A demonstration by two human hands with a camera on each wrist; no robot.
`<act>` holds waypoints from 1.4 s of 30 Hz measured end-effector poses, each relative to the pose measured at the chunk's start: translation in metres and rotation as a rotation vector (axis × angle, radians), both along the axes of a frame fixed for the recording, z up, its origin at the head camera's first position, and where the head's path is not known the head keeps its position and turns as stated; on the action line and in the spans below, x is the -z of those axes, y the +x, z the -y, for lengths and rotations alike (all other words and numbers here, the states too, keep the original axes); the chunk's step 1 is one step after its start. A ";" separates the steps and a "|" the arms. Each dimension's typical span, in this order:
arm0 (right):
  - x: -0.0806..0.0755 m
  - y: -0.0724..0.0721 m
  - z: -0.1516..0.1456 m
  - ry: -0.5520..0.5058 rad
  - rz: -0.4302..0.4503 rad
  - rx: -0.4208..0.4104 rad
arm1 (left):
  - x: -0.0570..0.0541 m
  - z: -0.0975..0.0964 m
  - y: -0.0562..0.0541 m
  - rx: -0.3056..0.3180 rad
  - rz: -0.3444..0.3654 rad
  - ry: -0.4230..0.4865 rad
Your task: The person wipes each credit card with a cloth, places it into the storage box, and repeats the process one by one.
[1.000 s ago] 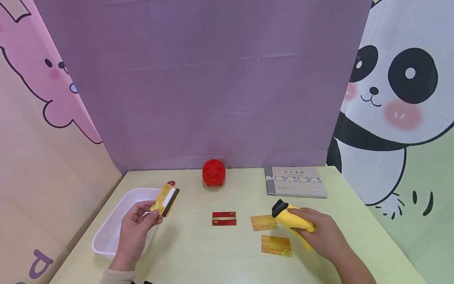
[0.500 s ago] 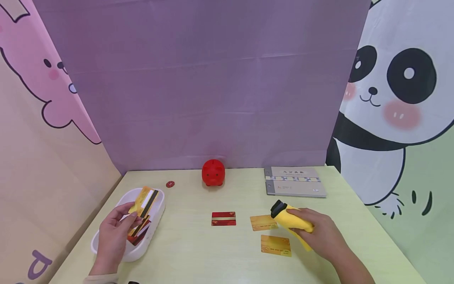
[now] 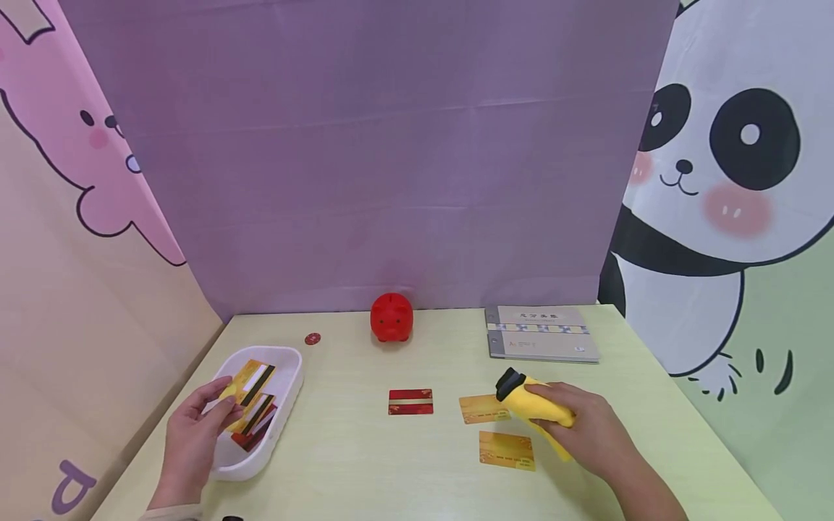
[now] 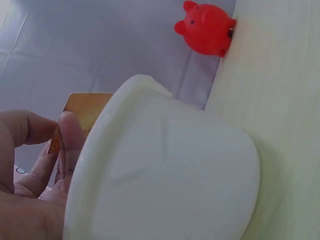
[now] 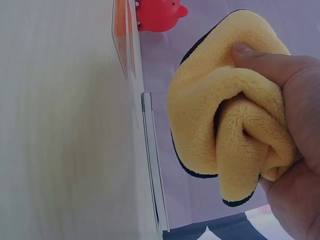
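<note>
One gold card (image 3: 245, 379), shifted left, over white tray (image 3: 287, 362)

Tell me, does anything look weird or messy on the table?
Nothing looks spilled or broken. The cards in the white tray overlap crookedly, and one small red disc lies alone outside it, like a stray.

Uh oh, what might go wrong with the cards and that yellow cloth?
The left hand pinches a gold card by one end over the white tray, so it might slip and land crooked on the cards inside. The yellow cloth bunched in the right hand might nudge the two gold cards lying nearby.
</note>
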State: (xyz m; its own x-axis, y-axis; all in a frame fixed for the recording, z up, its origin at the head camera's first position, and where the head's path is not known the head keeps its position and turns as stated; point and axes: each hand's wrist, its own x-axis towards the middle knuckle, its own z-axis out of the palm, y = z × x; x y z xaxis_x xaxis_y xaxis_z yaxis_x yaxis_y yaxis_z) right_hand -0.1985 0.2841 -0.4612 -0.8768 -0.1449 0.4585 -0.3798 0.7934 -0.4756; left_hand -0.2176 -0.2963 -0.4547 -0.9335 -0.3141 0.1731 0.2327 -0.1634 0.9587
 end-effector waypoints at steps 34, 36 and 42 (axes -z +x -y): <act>0.001 0.000 -0.001 0.009 -0.027 -0.006 | -0.001 0.003 -0.008 0.070 0.316 -0.450; 0.001 0.000 -0.001 0.009 -0.030 -0.007 | -0.002 0.003 -0.008 0.064 0.312 -0.451; 0.001 0.000 -0.001 0.008 -0.036 -0.012 | -0.005 0.006 -0.005 0.034 0.301 -0.474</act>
